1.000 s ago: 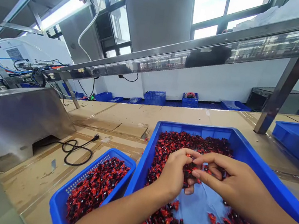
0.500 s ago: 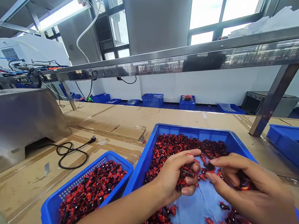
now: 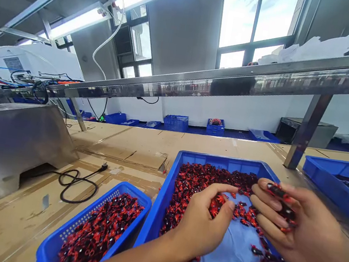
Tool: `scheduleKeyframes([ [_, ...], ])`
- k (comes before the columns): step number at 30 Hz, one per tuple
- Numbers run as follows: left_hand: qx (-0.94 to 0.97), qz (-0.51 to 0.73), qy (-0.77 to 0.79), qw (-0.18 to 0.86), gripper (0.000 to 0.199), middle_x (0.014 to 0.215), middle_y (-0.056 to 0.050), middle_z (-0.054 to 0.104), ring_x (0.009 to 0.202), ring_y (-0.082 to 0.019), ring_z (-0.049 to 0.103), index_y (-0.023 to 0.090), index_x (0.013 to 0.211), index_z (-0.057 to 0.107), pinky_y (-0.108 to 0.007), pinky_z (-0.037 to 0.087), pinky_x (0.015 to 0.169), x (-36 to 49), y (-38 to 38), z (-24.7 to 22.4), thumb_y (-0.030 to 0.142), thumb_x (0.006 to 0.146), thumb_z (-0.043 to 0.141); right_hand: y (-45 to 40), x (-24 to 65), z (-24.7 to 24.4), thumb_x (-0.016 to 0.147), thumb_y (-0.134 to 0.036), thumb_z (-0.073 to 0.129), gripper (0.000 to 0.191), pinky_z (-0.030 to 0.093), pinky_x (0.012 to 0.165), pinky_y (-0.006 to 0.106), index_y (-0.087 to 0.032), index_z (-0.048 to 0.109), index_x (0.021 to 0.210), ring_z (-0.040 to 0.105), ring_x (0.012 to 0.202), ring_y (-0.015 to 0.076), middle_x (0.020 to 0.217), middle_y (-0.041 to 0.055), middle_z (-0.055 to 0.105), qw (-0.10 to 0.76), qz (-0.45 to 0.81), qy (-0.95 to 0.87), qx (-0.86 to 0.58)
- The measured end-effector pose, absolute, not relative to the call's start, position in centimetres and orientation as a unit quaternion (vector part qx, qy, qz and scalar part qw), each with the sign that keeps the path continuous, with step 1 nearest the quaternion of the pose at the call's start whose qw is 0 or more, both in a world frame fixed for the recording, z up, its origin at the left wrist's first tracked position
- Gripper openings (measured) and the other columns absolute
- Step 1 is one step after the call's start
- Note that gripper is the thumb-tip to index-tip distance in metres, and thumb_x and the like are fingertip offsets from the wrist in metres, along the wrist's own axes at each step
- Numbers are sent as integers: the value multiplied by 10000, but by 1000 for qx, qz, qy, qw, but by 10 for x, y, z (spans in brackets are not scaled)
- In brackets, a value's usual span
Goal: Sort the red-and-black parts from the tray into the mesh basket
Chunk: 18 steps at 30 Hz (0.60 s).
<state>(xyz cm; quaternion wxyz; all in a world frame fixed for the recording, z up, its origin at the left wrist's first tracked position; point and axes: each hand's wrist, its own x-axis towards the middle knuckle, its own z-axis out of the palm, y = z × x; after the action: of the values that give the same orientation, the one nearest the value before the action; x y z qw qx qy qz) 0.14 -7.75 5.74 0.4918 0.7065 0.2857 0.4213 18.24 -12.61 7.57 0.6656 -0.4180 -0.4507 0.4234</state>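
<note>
My right hand [image 3: 295, 221] is turned palm toward me, its fingers curled around several small black-and-red parts. One bottle-shaped black-and-red part [image 3: 277, 191] shows between thumb and forefinger. Over the large blue tray [image 3: 158, 205], my left hand [image 3: 204, 216] has thumb and forefinger curved with a gap between their tips. Red pieces [image 3: 216, 205] show inside that curve and appear to lie in the hand; its other fingers are hidden. Loose parts of the same kind [image 3: 204, 175] heap up around the tray's sides, with pale blue bottom showing in the middle.
A smaller blue basket [image 3: 49, 241], full of similar parts, stands left of the tray. Another blue tray [image 3: 327, 182] is at the right. A coiled black cable [image 3: 79, 187] and a metal housing [image 3: 10, 150] sit on the left. A metal post [image 3: 307, 129] supports the rail behind.
My hands have drawn apart. The right has lifted and rolled its palm toward me, showing its parts; the left has turned so its curled fingers are hidden. The view has tilted up slightly.
</note>
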Motion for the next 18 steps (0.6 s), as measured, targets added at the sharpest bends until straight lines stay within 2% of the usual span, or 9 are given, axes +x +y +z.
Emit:
scheduleKeyframes([
  [1, 736, 429, 287, 438, 357, 1006, -64, 721, 841, -168, 645, 222, 1333, 720, -314, 545, 861, 0, -79, 58, 366, 1026, 609, -121, 185, 75, 900, -530, 574, 314, 143, 306, 252, -270, 537, 726, 160, 445, 115, 621, -26, 377, 664, 478, -417, -395],
  [3, 771, 430, 287, 372, 452, 1196, -107, 740, 1079, -235, 683, 216, 1473, 640, -387, 494, 1076, -2, -79, 58, 363, 1052, 568, -111, 188, 74, 837, -497, 627, 266, 99, 316, 231, -249, 581, 754, 159, 449, 100, 642, -14, 428, 637, 563, -368, -377],
  [6, 782, 421, 301, 347, 600, 1438, -166, 661, 1292, -312, 640, 191, 1629, 461, -449, 440, 1172, -3, -78, 55, 389, 1067, 531, -105, 186, 69, 894, -593, 656, 356, 109, 326, 212, -240, 653, 842, 151, 410, 77, 577, -47, 427, 577, 546, -409, -450],
  [8, 783, 413, 309, 347, 643, 1525, -192, 594, 1370, -353, 594, 179, 1662, 398, -482, 429, 1184, -3, -78, 52, 369, 1061, 529, -107, 181, 65, 879, -644, 710, 404, 183, 335, 213, -242, 710, 914, 220, 390, 73, 554, -57, 452, 549, 435, -496, -513],
  [12, 779, 406, 303, 369, 732, 1428, -213, 654, 1330, -384, 615, 168, 1678, 359, -509, 460, 1148, -4, -80, 48, 265, 993, 599, -116, 173, 60, 825, -479, 813, 291, 431, 427, 281, -297, 816, 1053, 531, 434, 150, 604, -18, 660, 470, 164, -664, -558],
  [15, 773, 415, 302, 372, 754, 1363, -202, 684, 1270, -363, 644, 169, 1686, 345, -481, 477, 1123, -5, -80, 48, 270, 986, 608, -122, 170, 59, 920, -405, 726, 208, 600, 609, 339, -334, 833, 1083, 761, 690, 241, 832, 13, 813, 468, 75, -710, -520],
  [17, 772, 411, 313, 370, 718, 1342, -188, 693, 1223, -329, 654, 163, 1668, 387, -447, 477, 1106, -4, -80, 49, 306, 999, 602, -124, 171, 59, 968, -391, 687, 212, 643, 770, 357, -346, 822, 1126, 807, 867, 253, 1010, 12, 844, 480, 37, -724, -493],
  [18, 767, 408, 324, 375, 696, 1296, -176, 710, 1171, -306, 664, 160, 1650, 423, -428, 487, 1078, -3, -80, 49, 321, 997, 606, -125, 171, 59, 983, -385, 677, 219, 648, 816, 360, -349, 812, 1150, 812, 896, 249, 1046, 8, 845, 485, 22, -728, -484],
])
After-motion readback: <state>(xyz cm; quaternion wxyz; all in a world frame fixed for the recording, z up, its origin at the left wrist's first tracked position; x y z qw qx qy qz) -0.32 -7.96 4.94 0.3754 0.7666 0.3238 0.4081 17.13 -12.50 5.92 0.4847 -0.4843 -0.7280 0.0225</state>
